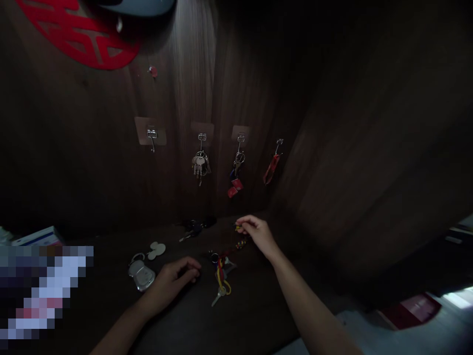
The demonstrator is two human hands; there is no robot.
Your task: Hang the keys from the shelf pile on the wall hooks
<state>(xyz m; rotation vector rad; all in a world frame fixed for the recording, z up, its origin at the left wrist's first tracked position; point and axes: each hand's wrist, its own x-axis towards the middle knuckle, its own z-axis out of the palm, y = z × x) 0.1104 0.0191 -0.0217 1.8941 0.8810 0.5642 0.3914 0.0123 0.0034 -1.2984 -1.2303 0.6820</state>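
My right hand [255,232] is closed in a pinch on a small yellow-and-dark piece [238,227] above the dark wooden shelf. Just under those fingers is a multicoloured beaded strand [241,244]; whether it joins the pinched piece, I cannot tell. My left hand [175,280] rests on the shelf with fingers loosely bent, thumb apart and nothing in it. Between my hands lies a key bunch [220,276] with red and yellow cords. Left of my left hand are a silver padlock-shaped object [142,274] and a pale three-lobed tag [156,250]. Dark keys [192,229] lie farther back.
Metal hooks line the back panel. The leftmost hook [152,138] is bare; others carry a key bunch [200,163], keys with red tags [236,185] and an orange-red strap [272,169]. A box [39,237] stands at left, and a side panel [354,148] rises at right.
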